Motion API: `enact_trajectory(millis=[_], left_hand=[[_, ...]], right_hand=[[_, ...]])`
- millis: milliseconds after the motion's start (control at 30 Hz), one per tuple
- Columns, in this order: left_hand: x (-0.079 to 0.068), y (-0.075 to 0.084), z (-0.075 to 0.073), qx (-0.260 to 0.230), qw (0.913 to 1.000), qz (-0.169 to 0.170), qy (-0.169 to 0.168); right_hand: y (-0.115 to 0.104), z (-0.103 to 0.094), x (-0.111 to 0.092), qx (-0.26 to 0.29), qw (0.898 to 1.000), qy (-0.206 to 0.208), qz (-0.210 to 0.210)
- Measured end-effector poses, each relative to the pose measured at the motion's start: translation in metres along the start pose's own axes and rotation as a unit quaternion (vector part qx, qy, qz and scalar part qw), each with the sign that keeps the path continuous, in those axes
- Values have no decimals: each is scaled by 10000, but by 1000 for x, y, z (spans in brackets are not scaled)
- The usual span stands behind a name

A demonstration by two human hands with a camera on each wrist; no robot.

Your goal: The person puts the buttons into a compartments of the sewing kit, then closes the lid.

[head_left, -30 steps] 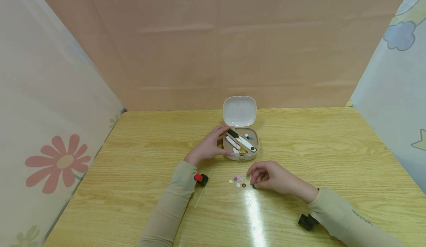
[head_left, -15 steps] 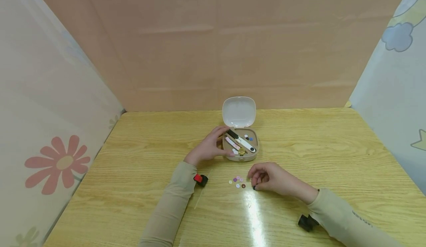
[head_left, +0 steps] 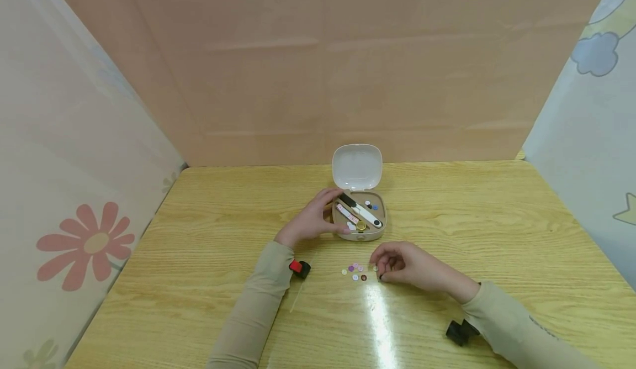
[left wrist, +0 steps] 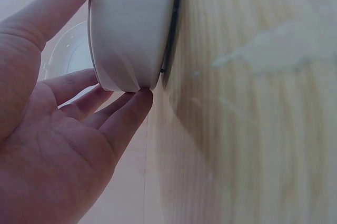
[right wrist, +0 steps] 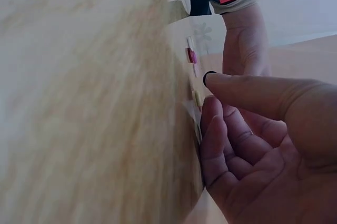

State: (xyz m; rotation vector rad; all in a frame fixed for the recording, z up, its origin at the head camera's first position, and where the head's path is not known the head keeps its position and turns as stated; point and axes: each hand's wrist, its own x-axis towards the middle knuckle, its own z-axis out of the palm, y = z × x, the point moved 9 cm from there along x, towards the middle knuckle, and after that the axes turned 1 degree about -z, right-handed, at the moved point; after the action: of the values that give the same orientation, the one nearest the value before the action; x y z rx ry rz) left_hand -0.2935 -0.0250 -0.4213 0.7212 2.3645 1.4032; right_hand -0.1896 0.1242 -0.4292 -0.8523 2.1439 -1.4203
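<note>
My left hand (head_left: pixel 310 220) grips the left side of an open sewing box (head_left: pixel 370 237), thumb at the front and fingers at the back. In the left wrist view, fingertips press the side of the box (left wrist: pixel 131 29). Inside it lie a white-handled tool (head_left: pixel 367 214) with a black end, a pink-and-white strip (head_left: pixel 346 212), a gold ring-like piece (head_left: pixel 361 225) and several small buttons. My right hand (head_left: pixel 409 267), low over the table, pinches a dark button (right wrist: pixel 209 76) at the thumb tip. A pale button (head_left: pixel 375 268) lies by its fingertips.
Left of my right hand, several loose buttons lie in a cluster, among them a purple button (head_left: pixel 351 268), a white button (head_left: pixel 355 277) and a brown button (head_left: pixel 364 277). The raised lid (head_left: pixel 357 167) stands behind the box. A peach backdrop (head_left: pixel 318 82) rises behind the table.
The dark button has risen slightly with my right thumb. The pale button now shows flat beside the right fingertips. My left hand and the box have stayed put.
</note>
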Motion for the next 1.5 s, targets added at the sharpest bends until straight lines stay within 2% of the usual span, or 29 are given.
enact_trajectory(millis=[300,433,533,600,700,867,1067,1233,1500], left_hand=[[0,-1,1,-49,10000,-13,-17],[-7,17,-1,-170,9998,-2,-115],[-12,31,-3,-194,9997,-4,-146],[-13,35,-3,-220,9997,-5,-143],[-13,34,-4,-233,9997,0,-110],[-13,33,-3,-247,9995,-72,-170],[-3,8,0,-198,9997,-59,-94],[1,-2,0,13,9999,-96,-24],[0,-2,0,-123,9999,-49,-35]], right_hand=[[4,-7,-3,467,9986,35,236],[7,-12,-2,539,9982,94,232],[6,-17,0,511,9985,164,77],[4,-20,1,519,9984,215,-41],[0,-25,2,588,9978,271,-154],[-2,-37,4,922,9947,447,-30],[-2,-55,7,1347,9877,778,124],[-1,-68,12,1300,9849,1081,382],[1,-92,25,1166,9797,1527,577]])
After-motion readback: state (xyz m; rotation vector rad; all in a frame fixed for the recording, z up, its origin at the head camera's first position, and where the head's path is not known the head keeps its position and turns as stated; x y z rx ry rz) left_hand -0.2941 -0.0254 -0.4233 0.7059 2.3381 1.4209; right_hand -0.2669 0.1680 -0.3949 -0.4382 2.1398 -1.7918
